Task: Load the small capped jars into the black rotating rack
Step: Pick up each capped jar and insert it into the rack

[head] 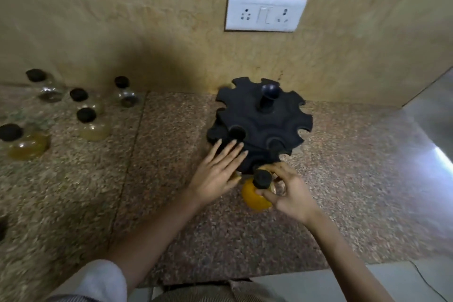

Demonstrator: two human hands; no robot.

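The black rotating rack (263, 120) stands on the granite counter near the wall, with a knob on top and notched slots around its rim. My left hand (218, 174) lies flat with fingers spread against the rack's lower front-left side. My right hand (289, 191) grips a small jar of yellow-orange powder (252, 197) by its black cap (262, 178), just in front of the rack's lower tier. Several other capped jars stand at the far left: two clear ones (49, 89) (126, 95), and yellowish ones (94, 125) (24, 144).
A white switch-and-socket plate (264, 13) is on the wall above the rack. The counter's front edge (269, 274) runs along the bottom. A steel surface (431, 115) lies to the right. A dark object (2, 228) shows at the left edge.
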